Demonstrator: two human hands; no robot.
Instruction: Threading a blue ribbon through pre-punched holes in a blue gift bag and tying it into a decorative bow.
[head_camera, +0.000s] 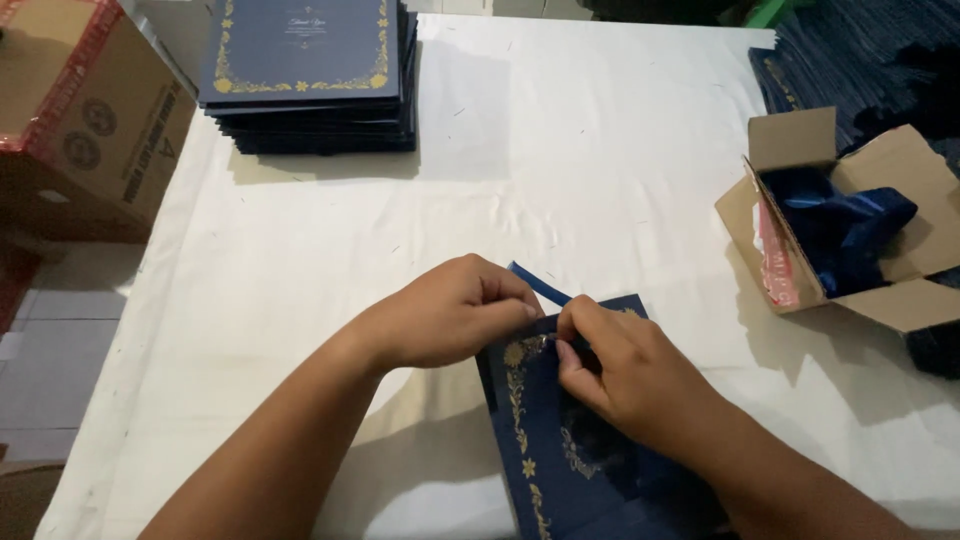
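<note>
White cloth covers the table (560, 150), wrinkled in places, with tiled floor showing past its left edge. At the near edge lies a dark blue card (545, 440) with gold flower borders, tilted a little to the left. Both hands meet at its top edge. The left hand (450, 310) has its fingers curled and pinched together at the card's upper corner, and the right hand (615, 365) rests on the card with its fingertips pinched against the same spot. Between them they grip a narrow blue ribbon (538, 283), whose short end sticks up and away to the left, just above the card.

At the far side of the table sits a stack of matching blue cards (305, 75). A brown cardboard box (95, 120) stands off the left edge. To the right, well apart from the hands, an open small carton (905, 300) holds a bundle of blue ribbons (845, 225).
</note>
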